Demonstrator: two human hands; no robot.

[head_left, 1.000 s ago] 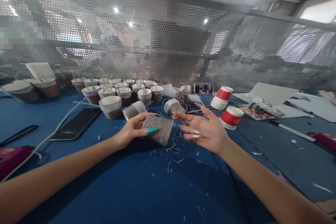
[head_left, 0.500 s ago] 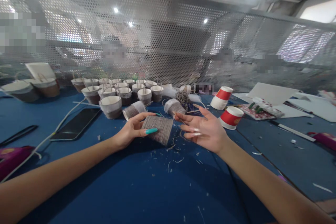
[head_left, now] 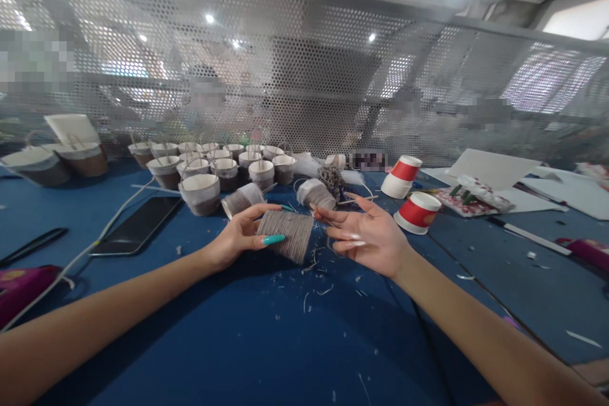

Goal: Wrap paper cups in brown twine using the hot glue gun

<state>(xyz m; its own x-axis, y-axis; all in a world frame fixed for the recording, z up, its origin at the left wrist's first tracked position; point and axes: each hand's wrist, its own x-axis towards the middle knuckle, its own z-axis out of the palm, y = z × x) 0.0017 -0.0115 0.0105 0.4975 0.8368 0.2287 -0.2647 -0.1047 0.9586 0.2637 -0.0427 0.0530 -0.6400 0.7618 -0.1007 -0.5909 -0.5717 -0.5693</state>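
My left hand (head_left: 238,235) grips a cup wound with grey-brown yarn (head_left: 285,235), its thumb with a long teal nail lying across the windings. The cup is tilted on its side, just above the blue table. Beside its right end is my right hand (head_left: 364,231), palm turned up. Its fingertips come together near the cup's edge on a thin strand of yarn, while the other fingers are loosely bent. Behind the hands lie two more wrapped cups, a left one (head_left: 243,199) and a right one (head_left: 316,194), near a tangle of yarn (head_left: 332,179).
Several small handled cup baskets (head_left: 200,193) stand at the back left. A black phone (head_left: 137,226) and a white cable (head_left: 121,209) lie left. Red-and-white paper cups (head_left: 417,213) stand right, near a knife-like tool (head_left: 537,238). Fibre scraps litter the blue table (head_left: 295,342).
Both hands keep nearly the same place. The right fingertips have shifted very slightly left and the thumb a little down; the wrapped cup stays in my left hand.
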